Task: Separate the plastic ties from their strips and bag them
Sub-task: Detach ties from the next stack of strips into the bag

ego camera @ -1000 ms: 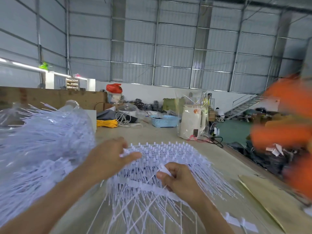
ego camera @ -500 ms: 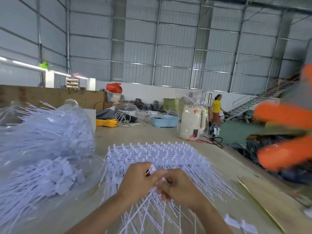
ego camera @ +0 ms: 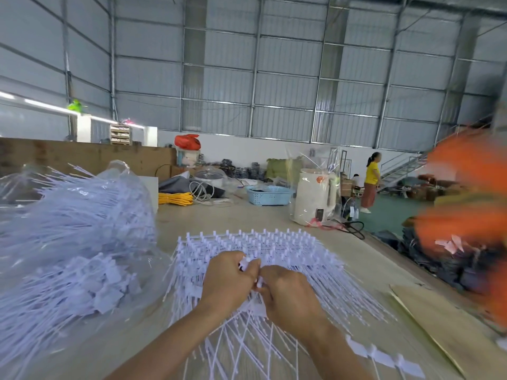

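A fan-shaped pile of white plastic ties on their strips (ego camera: 288,250) lies on the table in front of me. My left hand (ego camera: 229,281) pinches the white head of a tie at the top of the pile. Right beside it, my right hand (ego camera: 288,296) grips another white piece, knuckles nearly touching the left hand. A big clear plastic bag (ego camera: 68,242) stuffed with loose white ties sits at the left. A few loose tie tags (ego camera: 384,357) lie near my right forearm.
The beige table (ego camera: 219,215) carries yellow cord (ego camera: 175,198), a blue basket (ego camera: 270,195) and a white appliance (ego camera: 314,197) at the far end. Cardboard (ego camera: 444,325) lies at the right. Blurred orange shapes (ego camera: 466,187) fill the right edge. A person (ego camera: 370,182) stands far off.
My left hand has come from the pile's left side to the middle, meeting the right hand. Both now pinch ties close together. The orange blur at the right has shifted.
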`<state>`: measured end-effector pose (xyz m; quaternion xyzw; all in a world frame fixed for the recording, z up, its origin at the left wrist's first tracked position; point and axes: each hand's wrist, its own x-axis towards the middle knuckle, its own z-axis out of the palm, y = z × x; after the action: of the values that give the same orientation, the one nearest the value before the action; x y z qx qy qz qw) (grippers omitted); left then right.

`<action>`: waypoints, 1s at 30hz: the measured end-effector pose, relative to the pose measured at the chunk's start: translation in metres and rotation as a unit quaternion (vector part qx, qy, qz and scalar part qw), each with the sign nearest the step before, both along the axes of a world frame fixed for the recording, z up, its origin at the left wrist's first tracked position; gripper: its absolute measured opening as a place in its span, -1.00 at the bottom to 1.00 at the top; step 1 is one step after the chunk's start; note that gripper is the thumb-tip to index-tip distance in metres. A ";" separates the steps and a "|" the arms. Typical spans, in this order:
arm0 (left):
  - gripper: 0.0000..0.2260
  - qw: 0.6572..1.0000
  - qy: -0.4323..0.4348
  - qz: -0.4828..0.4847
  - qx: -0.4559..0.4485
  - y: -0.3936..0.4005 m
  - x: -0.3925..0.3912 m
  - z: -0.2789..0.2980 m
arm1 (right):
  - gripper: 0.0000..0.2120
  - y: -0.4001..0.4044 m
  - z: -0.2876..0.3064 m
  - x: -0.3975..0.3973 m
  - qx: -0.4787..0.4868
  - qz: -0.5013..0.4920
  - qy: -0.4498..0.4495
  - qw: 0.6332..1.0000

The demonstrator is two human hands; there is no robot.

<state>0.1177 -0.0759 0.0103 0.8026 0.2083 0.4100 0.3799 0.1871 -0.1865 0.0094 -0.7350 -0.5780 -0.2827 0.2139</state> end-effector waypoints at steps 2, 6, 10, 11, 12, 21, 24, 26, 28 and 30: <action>-0.62 1.000 0.000 -0.008 -0.021 0.001 0.002 0.001 | -0.87 0.003 -0.003 0.000 -0.005 0.013 0.029 0.999; -0.58 0.999 -0.002 -0.018 -0.035 0.004 0.002 0.007 | -0.83 0.003 -0.006 0.007 0.046 0.041 0.067 0.996; -0.57 1.000 -0.002 0.001 -0.031 0.009 -0.001 0.008 | -0.84 0.002 0.001 -0.002 0.054 0.067 0.074 0.993; -0.59 0.999 -0.007 0.046 -0.025 0.018 -0.005 0.010 | -0.81 0.000 0.004 -0.004 0.081 0.084 0.073 0.990; -0.61 0.994 -0.019 0.104 -0.037 0.033 -0.011 0.012 | -0.76 -0.002 0.007 -0.005 0.139 0.101 0.093 0.981; -0.56 0.998 0.005 -0.043 0.036 0.012 -0.016 0.025 | -0.74 -0.008 0.008 0.001 0.204 0.191 0.412 0.867; -0.46 0.979 0.096 -0.180 -0.014 -0.004 -0.012 0.019 | -0.86 0.000 -0.001 -0.001 0.178 0.164 0.357 0.902; -0.53 0.957 0.129 -0.257 -0.041 -0.004 -0.015 0.017 | -0.84 0.002 -0.002 0.001 0.184 0.160 0.355 0.902; -0.74 0.931 0.148 -0.329 -0.063 0.002 -0.020 0.018 | -0.80 0.002 0.000 0.001 0.187 0.171 0.370 0.894; -0.88 0.915 0.191 -0.349 -0.062 0.010 -0.025 0.016 | -0.79 0.003 -0.001 0.002 0.199 0.150 0.354 0.901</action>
<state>0.0926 -0.0655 0.0267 0.8622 0.0080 0.0764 0.5006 0.1890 -0.1834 0.0080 -0.6330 -0.4995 -0.0771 0.5864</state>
